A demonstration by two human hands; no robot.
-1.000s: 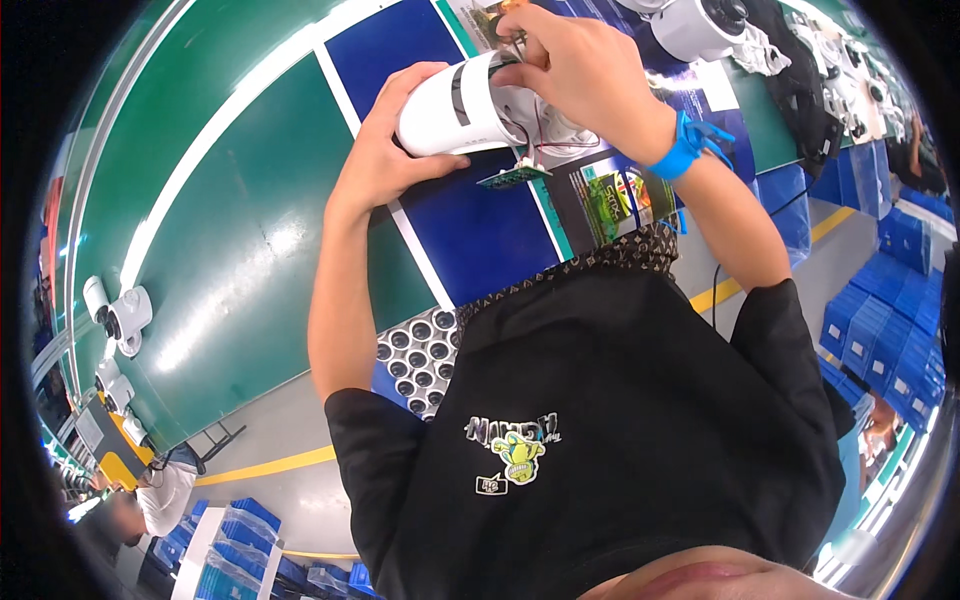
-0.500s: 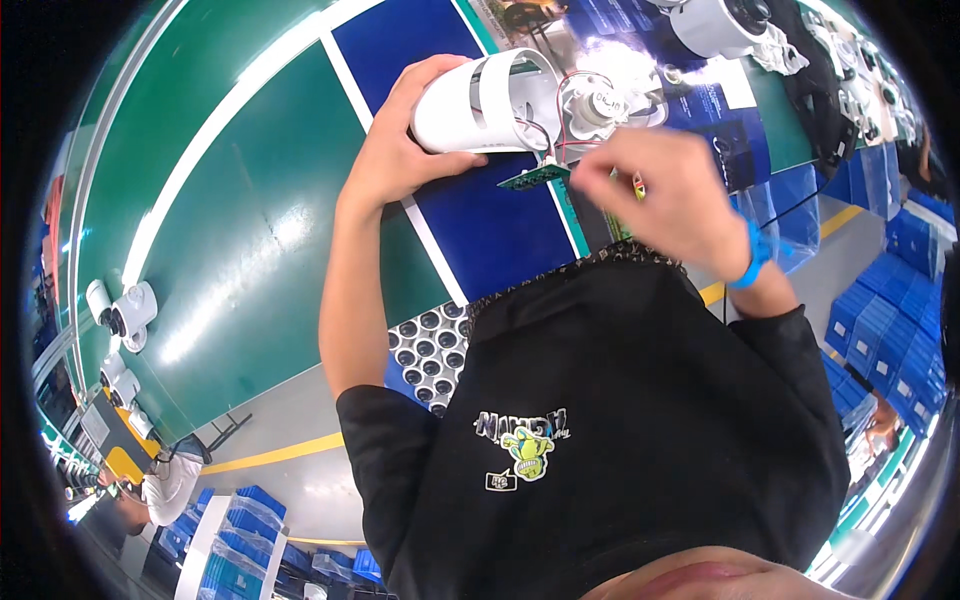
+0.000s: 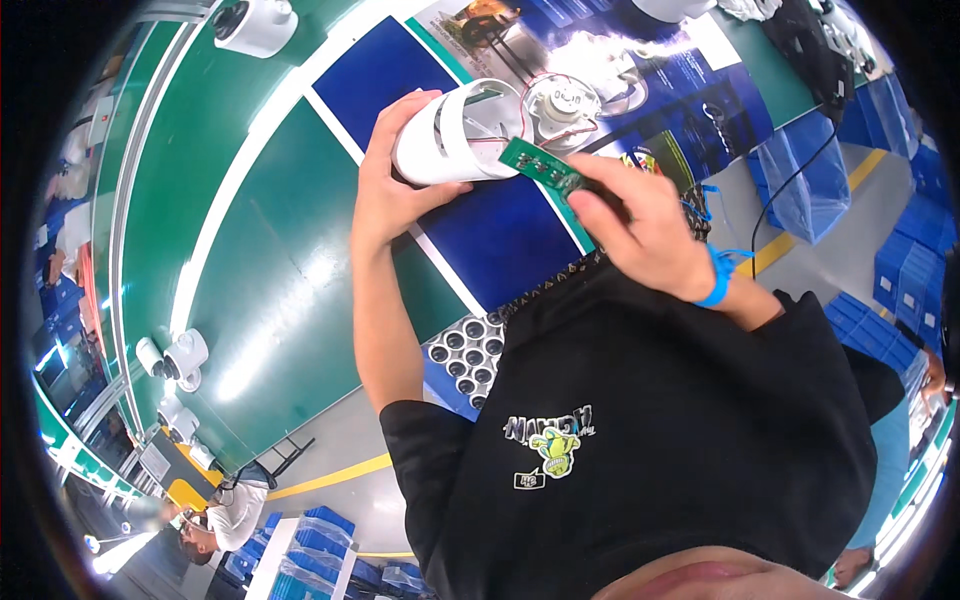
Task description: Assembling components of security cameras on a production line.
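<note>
My left hand (image 3: pixel 392 190) is wrapped round a white cylindrical camera housing (image 3: pixel 465 130), whose open end faces right. A small green circuit board (image 3: pixel 540 164) is pinched between the thumb and fingers of my right hand (image 3: pixel 640 222). It is held tilted, just outside the housing's open end. Thin dark and red wires run near the board and into the housing. Right beside the housing lies a round white part (image 3: pixel 562 108) with a ruffled rim, with wires looped over it. The inside of the housing is only partly visible.
The green bench carries a blue mat (image 3: pixel 500 240) and a glossy printed sheet (image 3: pixel 690 110). White cameras (image 3: pixel 255 25) stand at the far left, others (image 3: pixel 180 358) at the near left. A tray of round black-lensed parts (image 3: pixel 468 355) sits by the bench edge. A clear-bagged blue bin (image 3: pixel 808 185) is at right.
My right hand, blurred beside the board before, now grips it. The board has turned so its component side shows and has risen toward the housing's opening. The whole view has shifted.
</note>
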